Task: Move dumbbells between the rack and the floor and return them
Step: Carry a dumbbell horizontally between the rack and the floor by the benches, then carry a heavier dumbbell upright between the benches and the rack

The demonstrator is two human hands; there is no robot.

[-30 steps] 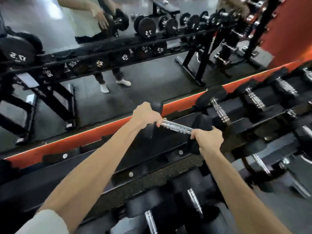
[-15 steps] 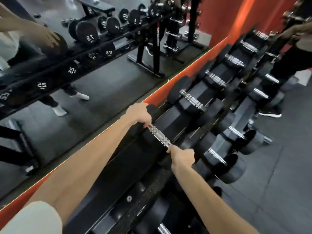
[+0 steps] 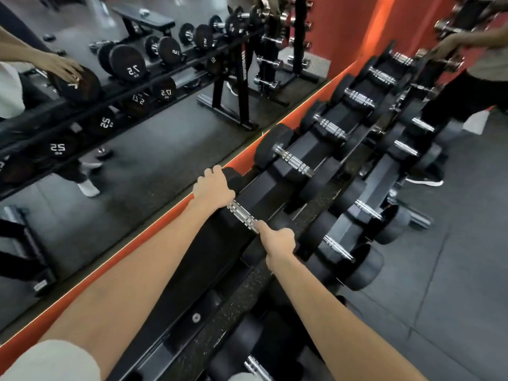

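head view: i have both hands on one dumbbell (image 3: 243, 215) on the top tier of the rack (image 3: 176, 306).
going largest to smallest: the mirror (image 3: 154, 149) fills the left, its orange lower edge running along the back of the rack; the grey rubber floor (image 3: 453, 284) spreads to the right, where another person stands by the rack's far end. the black rack runs diagonally, more dumbbells sitting in rows on its top and lower tiers. my left hand (image 3: 213, 188) curls over the dumbbell's far black head, beside the mirror. my right hand (image 3: 279, 242) wraps the near head, thumb lying along the chrome handle. the handle shows between my hands, and the dumbbell lies across the top tier.
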